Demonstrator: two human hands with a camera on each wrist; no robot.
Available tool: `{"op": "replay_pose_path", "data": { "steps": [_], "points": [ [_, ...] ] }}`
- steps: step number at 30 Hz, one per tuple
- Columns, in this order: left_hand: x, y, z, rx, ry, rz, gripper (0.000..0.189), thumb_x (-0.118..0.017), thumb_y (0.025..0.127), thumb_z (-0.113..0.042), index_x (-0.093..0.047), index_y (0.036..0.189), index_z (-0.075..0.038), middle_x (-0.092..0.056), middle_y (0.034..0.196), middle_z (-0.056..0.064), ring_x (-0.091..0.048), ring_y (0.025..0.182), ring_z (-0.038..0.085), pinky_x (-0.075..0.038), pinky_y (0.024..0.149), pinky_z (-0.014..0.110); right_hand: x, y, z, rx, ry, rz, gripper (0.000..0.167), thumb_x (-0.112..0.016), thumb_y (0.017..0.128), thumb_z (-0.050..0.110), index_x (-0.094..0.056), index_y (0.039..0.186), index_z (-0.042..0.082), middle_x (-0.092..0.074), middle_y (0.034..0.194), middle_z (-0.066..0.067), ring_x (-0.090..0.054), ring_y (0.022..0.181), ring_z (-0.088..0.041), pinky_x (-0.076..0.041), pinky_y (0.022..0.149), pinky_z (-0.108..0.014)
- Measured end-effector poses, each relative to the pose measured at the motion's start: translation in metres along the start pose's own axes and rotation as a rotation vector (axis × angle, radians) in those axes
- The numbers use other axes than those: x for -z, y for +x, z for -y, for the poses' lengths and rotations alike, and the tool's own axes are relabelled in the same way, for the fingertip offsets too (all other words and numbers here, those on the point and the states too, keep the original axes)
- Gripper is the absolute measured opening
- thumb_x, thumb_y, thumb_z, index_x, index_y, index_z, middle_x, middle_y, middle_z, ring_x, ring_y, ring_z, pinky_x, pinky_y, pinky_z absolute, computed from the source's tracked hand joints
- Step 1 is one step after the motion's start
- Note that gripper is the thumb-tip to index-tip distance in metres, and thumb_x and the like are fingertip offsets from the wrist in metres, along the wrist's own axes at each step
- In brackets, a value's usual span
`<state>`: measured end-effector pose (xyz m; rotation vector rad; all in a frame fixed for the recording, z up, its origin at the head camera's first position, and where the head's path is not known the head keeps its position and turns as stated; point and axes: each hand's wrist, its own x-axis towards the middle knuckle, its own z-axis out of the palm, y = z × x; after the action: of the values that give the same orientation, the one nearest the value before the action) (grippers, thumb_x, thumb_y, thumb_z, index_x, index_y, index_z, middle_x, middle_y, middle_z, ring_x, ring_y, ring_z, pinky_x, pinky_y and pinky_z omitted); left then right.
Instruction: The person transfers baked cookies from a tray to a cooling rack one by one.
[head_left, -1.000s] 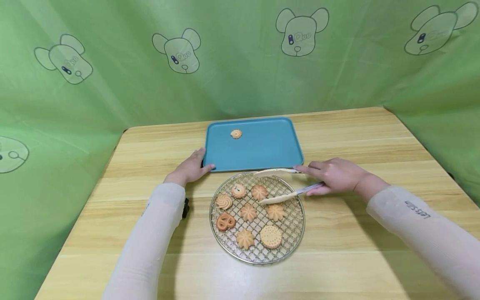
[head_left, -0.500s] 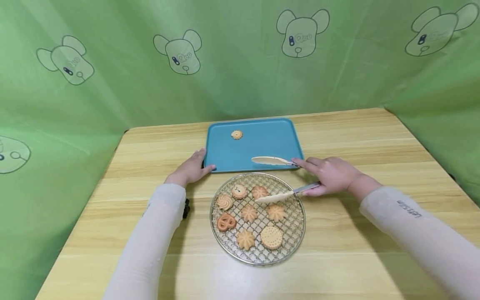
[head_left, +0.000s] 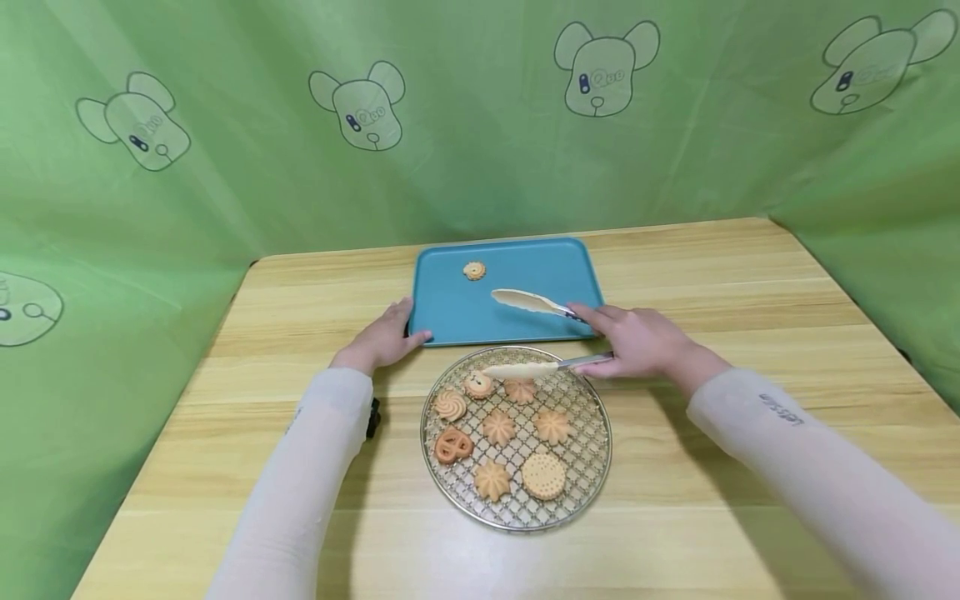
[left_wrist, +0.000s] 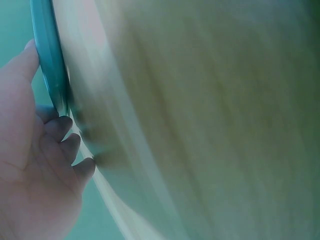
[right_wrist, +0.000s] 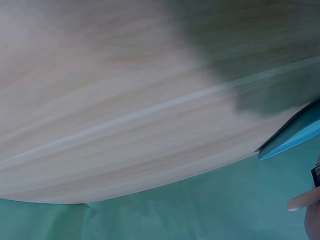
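My right hand [head_left: 637, 342] grips a pair of tongs [head_left: 525, 372] with pale scalloped tips and metal arms. The tongs are spread apart, with nothing between the tips. One tip hangs over the blue tray [head_left: 532, 321]; the other is above the far part of a round wire rack [head_left: 592, 483], partly covering a star-shaped cookie [head_left: 520, 391] and beside a face-like round cookie [head_left: 478, 385]. At the tray's near left corner, my left hand [head_left: 382, 340] holds the edge, thumb on the rim. In the left wrist view, its fingers [left_wrist: 70, 145] curl against the tray's side.
One ring-shaped cookie [head_left: 474, 270] lies on the tray's far left. On the rack sit a swirl cookie [head_left: 450, 406], a pretzel cookie [head_left: 453, 446], a large round dotted cookie [head_left: 543, 476] and several star-shaped cookies [head_left: 492, 481]. A green curtain [head_left: 480, 167] hangs behind the wooden table [head_left: 697, 517].
My right hand has moved left and slightly away with the tongs, one tip passing from the rack to over the tray. My left hand stays at the tray corner.
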<state>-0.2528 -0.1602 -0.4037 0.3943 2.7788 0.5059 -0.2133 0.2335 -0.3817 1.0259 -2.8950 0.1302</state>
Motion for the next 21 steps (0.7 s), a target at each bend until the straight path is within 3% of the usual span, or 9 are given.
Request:
{"op": "replay_pose_path", "data": {
  "steps": [5,11,21],
  "points": [
    [0.001,-0.001,-0.002,0.009,-0.001,0.012,0.081,-0.044,0.099,-0.047,-0.004,0.152,-0.001,-0.006,0.158,0.015,-0.005,0.144,0.03,-0.009,0.116,0.04,-0.001,0.013,0.006,-0.084,0.059,0.038,0.101,-0.058,0.077,0.073,-0.03,0.149,0.009,-0.055,0.125,-0.026,-0.062,0.095,-0.041,-0.052,0.078,-0.054],
    [0.002,-0.002,-0.003,0.005,-0.009,0.013,0.082,-0.043,0.098,-0.049,-0.005,0.152,-0.001,-0.006,0.158,0.015,-0.004,0.144,0.029,-0.008,0.116,0.039,-0.001,0.031,0.013,-0.172,0.087,0.09,0.103,-0.051,0.077,0.077,-0.025,0.151,0.009,-0.051,0.129,-0.029,-0.06,0.097,-0.045,-0.052,0.078,-0.057],
    [0.001,0.0,-0.001,0.019,-0.007,0.015,0.083,-0.043,0.098,-0.051,-0.003,0.152,-0.003,-0.005,0.158,0.014,-0.004,0.144,0.028,-0.008,0.116,0.039,0.004,0.064,0.025,-0.337,0.131,0.098,0.107,-0.05,0.08,0.076,-0.02,0.151,0.002,-0.046,0.134,-0.032,-0.052,0.111,-0.049,-0.048,0.084,-0.059]
  ]
}}
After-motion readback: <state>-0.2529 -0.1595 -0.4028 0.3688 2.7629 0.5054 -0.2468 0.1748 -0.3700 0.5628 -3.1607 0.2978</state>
